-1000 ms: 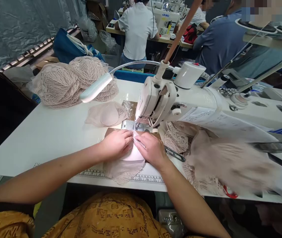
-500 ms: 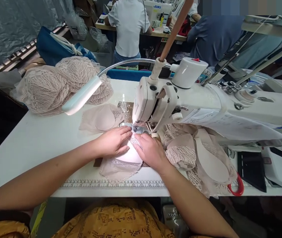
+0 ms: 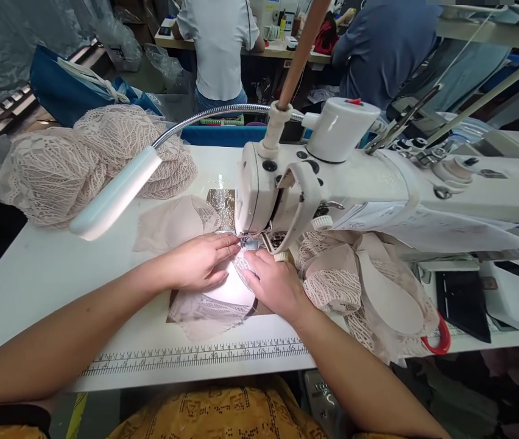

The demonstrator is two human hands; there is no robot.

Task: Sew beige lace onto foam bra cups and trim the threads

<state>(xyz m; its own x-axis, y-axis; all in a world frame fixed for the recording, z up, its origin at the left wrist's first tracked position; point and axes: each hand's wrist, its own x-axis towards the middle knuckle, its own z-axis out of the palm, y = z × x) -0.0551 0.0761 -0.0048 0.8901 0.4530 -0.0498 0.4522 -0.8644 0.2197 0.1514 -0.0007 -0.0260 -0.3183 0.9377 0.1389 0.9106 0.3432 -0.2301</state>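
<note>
A beige lace bra cup piece (image 3: 214, 305) lies on the white table (image 3: 49, 274) in front of the needle of a white sewing machine (image 3: 287, 189). My left hand (image 3: 200, 262) lies flat on the piece's left side, fingers stretched toward the presser foot. My right hand (image 3: 271, 283) presses the piece's right side, fingers curled down on the fabric just below the needle. Both hands hold the piece against the table.
A heap of lace cups (image 3: 86, 158) sits at the back left, another cup (image 3: 172, 222) behind my left hand, more pieces (image 3: 369, 286) right of the machine. A gooseneck lamp (image 3: 113, 195) hangs over the table. Red-handled scissors (image 3: 440, 338) lie right. Two people sit beyond.
Both hands have slid the lace piece forward to the needle. The view has tipped down and closer, so the ruler along the table's front edge shows more fully.
</note>
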